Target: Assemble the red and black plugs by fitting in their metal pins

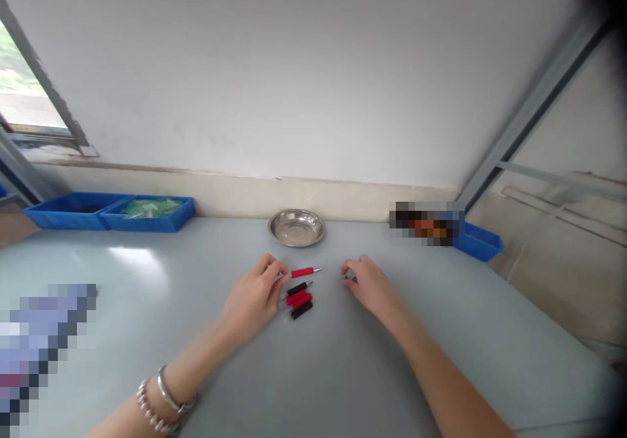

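Observation:
My left hand [262, 288] is closed in a pinch on a pen with a red grip [302, 272], whose silver tip points right. Just below it on the table lie several pen parts side by side: a black-gripped pen [297, 288] with a silver tip, red grips [298, 299], and a black grip [302, 311] at the near end. My fingers partly hide their left ends. To the right, apart from the pens, my right hand [366, 282] is curled with thumb and fingers close together. Something small and dark shows at its fingertips, too small to name.
A round steel dish [296, 242] stands near the wall. Blue bins [142, 224] sit at the back left, one with green plastic bags [151, 207]. Another blue bin [477, 242] is at the back right beside a blurred-out item. A pixelated object [39, 333] lies at left.

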Demonstrator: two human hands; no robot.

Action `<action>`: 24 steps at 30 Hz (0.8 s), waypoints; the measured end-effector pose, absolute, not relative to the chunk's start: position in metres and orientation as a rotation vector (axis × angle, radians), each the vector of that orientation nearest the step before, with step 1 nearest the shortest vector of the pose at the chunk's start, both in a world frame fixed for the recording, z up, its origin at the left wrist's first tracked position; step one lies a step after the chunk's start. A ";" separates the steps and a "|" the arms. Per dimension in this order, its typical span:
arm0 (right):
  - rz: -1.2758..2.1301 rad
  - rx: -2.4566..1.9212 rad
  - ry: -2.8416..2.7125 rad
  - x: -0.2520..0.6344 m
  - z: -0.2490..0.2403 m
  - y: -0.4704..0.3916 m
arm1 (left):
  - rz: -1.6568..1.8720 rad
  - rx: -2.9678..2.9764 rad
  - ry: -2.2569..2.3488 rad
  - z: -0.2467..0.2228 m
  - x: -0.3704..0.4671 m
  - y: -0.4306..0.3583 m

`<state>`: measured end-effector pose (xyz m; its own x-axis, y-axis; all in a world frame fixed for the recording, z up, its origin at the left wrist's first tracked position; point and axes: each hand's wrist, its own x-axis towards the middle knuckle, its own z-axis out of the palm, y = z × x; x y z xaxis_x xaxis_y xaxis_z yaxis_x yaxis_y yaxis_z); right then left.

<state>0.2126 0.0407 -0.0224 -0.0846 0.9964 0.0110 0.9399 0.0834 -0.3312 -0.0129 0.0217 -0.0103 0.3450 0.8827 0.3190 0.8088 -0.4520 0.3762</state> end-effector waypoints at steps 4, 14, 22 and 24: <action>0.328 -1.997 -2.089 0.215 -0.024 0.042 | 0.735 2.451 1.555 -0.010 -0.013 0.021; 0.536 -1.513 -1.983 0.203 -0.009 0.035 | 0.764 2.407 1.537 -0.008 -0.010 0.019; 0.882 -1.245 -1.998 0.193 -0.003 0.025 | 0.770 2.452 1.407 -0.010 -0.008 0.015; 0.933 -1.226 -2.001 0.192 -0.005 0.025 | 0.776 2.458 1.387 -0.010 -0.007 0.013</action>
